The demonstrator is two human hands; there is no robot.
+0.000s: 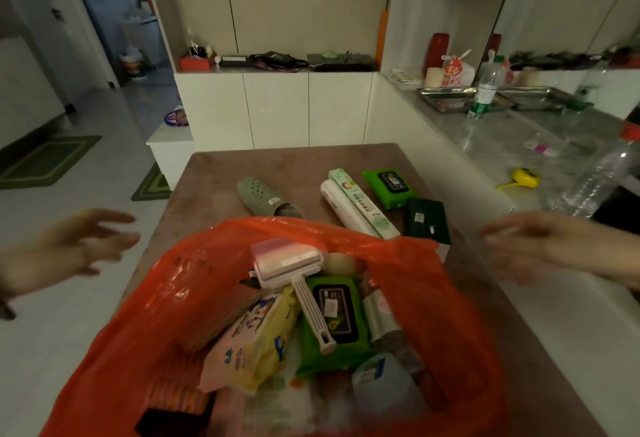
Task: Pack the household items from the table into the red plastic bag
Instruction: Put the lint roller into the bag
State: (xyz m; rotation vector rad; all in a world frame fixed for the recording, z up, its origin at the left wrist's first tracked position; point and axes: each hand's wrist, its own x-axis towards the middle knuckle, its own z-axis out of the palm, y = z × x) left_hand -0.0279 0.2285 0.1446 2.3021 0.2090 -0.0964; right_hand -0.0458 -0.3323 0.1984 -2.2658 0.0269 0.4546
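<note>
Packing partly complete: the crinkled red plastic bag [433, 298], mouth open at 6 o'clock on the brown table [221, 173], already holds a white lint roller [294, 273] and wipe packs. A green perforated slipper [266, 195], white roll [346, 208], long carton [367, 208] and two green packs [389, 187] remain at 12 o'clock. Left hand [65, 256] at 9 and right hand [540, 249] at 3 o'clock hover with fingers spread, grasping nothing.
</note>
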